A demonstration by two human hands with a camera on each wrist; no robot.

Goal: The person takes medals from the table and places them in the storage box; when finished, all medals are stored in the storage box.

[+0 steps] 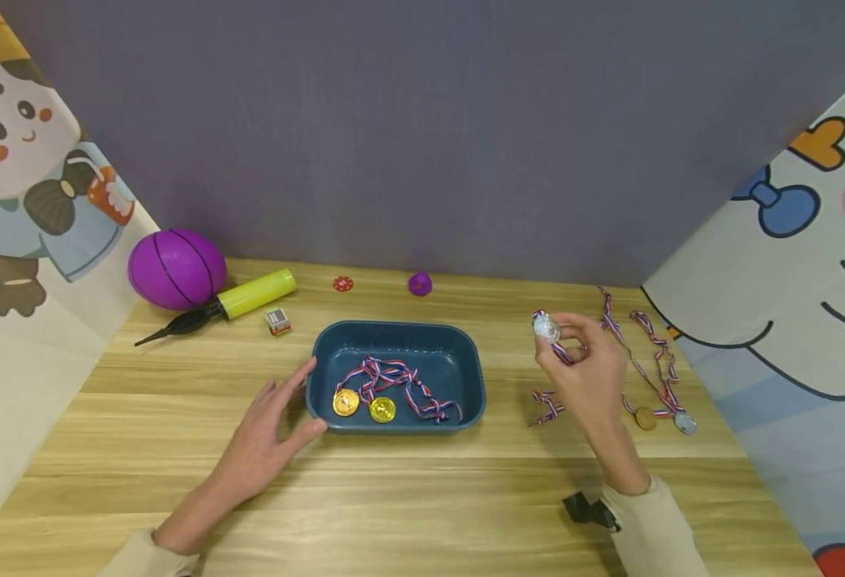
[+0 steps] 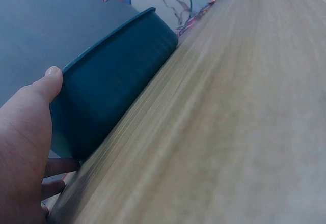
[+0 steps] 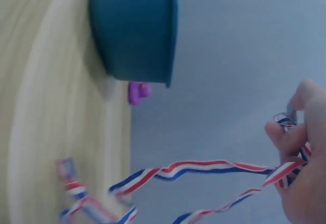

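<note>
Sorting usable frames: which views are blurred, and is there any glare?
Head view: sharp, evenly lit, with glare on the silver medal in the right hand. Left wrist view: table streaked with blur. Right wrist view: soft throughout, tray and ribbon out of focus.

The left hand [image 1: 267, 437] is lying flat and low, fingers straight and spread, thumb out to the side — forearm angling in from the lower left. The right hand [image 1: 584, 365] is hovering raised, fingers curled and pinching at the fingertips [image 3: 285, 132], its cream sleeve showing at the wrist.
</note>
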